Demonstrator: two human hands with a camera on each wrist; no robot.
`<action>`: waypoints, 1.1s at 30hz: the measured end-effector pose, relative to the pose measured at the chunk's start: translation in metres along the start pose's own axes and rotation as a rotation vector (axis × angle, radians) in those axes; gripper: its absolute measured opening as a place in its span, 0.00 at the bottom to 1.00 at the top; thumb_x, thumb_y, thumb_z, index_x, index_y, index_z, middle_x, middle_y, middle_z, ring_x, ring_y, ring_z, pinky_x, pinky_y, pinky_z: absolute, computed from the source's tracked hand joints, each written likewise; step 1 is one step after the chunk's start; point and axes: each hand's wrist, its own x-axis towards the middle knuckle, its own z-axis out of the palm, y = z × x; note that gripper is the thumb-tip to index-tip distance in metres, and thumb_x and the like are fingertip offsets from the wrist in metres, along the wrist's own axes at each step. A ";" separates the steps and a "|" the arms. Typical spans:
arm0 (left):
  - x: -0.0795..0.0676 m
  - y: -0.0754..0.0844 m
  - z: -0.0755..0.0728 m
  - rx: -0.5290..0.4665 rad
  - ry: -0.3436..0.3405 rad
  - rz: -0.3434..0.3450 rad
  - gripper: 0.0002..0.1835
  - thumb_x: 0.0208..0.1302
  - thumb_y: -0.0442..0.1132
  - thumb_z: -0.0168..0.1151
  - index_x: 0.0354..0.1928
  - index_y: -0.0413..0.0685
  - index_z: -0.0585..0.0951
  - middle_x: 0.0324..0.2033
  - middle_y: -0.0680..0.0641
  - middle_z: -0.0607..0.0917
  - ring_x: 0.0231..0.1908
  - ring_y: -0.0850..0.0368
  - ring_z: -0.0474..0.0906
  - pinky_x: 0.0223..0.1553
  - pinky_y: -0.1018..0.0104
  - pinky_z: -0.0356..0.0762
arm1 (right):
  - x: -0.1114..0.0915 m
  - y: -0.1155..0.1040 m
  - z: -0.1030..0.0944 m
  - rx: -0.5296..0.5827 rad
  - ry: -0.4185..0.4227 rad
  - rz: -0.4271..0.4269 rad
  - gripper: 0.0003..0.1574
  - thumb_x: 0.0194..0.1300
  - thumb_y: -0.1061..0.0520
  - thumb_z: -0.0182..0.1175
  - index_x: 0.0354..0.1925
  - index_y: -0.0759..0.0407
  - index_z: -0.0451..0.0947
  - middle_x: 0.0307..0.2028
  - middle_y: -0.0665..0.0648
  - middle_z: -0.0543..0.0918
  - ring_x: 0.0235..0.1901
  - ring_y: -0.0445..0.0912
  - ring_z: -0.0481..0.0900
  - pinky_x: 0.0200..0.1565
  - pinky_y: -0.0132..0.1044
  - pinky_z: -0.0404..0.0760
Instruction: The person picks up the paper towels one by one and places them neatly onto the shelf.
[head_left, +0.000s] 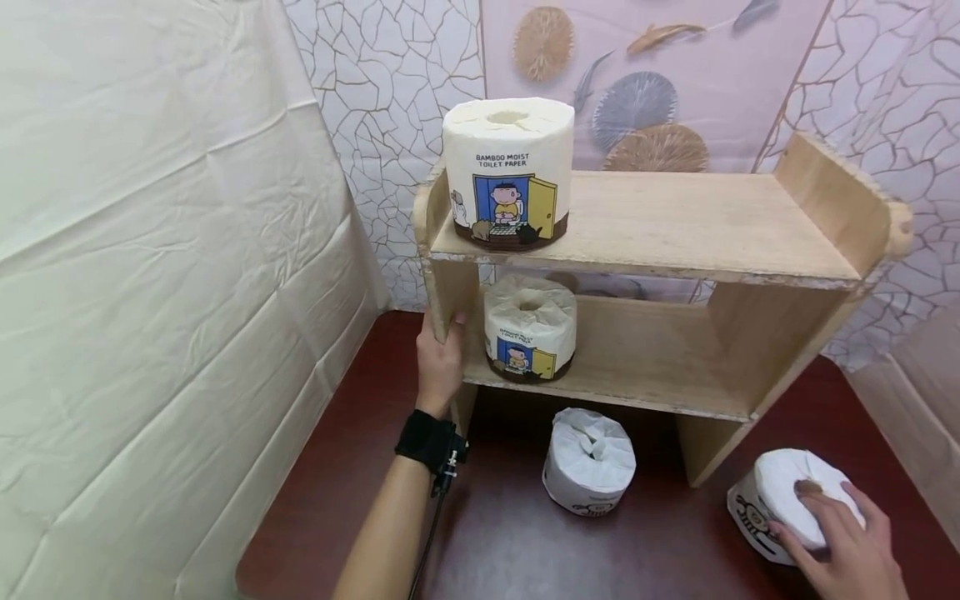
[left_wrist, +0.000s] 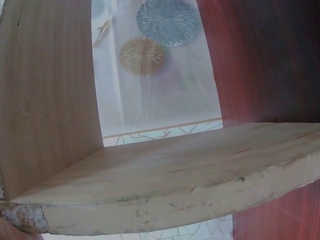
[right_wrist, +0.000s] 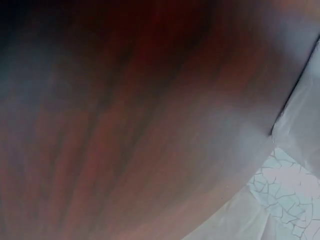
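Observation:
My left hand point(head_left: 440, 358) grips the left side panel of a small wooden shelf point(head_left: 697, 221), thumb on its inner face. At the far right, my right hand point(head_left: 847, 542) holds a white-wrapped toilet paper roll point(head_left: 798, 475), which leans slightly on the table. Its fingers lie across the roll's top by the hole and over its side. A larger toilet paper roll point(head_left: 510, 133) printed with a cartoon stands at the left of the top board. Below it, a similar roll point(head_left: 528, 325) sits on the middle board. Neither hand shows clearly in the wrist views.
Another white-wrapped roll point(head_left: 588, 458) stands on the dark red table point(head_left: 570, 558) under the shelf's lower board. Pale cloth point(head_left: 165, 217) hangs at the left. Behind the shelf is a patterned backdrop point(head_left: 382, 100). A black band with a cable point(head_left: 427, 442) circles my left wrist.

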 end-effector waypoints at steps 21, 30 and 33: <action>-0.005 0.005 -0.015 0.022 0.064 -0.057 0.24 0.79 0.43 0.60 0.69 0.37 0.74 0.53 0.35 0.85 0.46 0.49 0.79 0.48 0.55 0.75 | 0.021 -0.011 -0.006 0.040 -0.100 0.070 0.47 0.73 0.21 0.53 0.36 0.66 0.77 0.35 0.65 0.82 0.55 0.57 0.71 0.79 0.47 0.48; 0.002 0.005 -0.008 0.002 0.071 -0.076 0.22 0.79 0.39 0.59 0.67 0.35 0.75 0.53 0.33 0.85 0.47 0.47 0.79 0.51 0.54 0.76 | 0.016 -0.018 -0.009 0.047 -0.117 0.212 0.33 0.68 0.34 0.64 0.39 0.64 0.78 0.44 0.65 0.83 0.66 0.74 0.64 0.74 0.32 0.49; -0.001 0.002 0.002 -0.016 0.040 -0.106 0.23 0.79 0.39 0.59 0.68 0.34 0.74 0.53 0.33 0.84 0.47 0.45 0.80 0.51 0.52 0.77 | 0.007 -0.020 -0.018 0.035 -0.118 0.247 0.26 0.67 0.42 0.68 0.40 0.66 0.78 0.43 0.67 0.82 0.66 0.74 0.63 0.74 0.32 0.49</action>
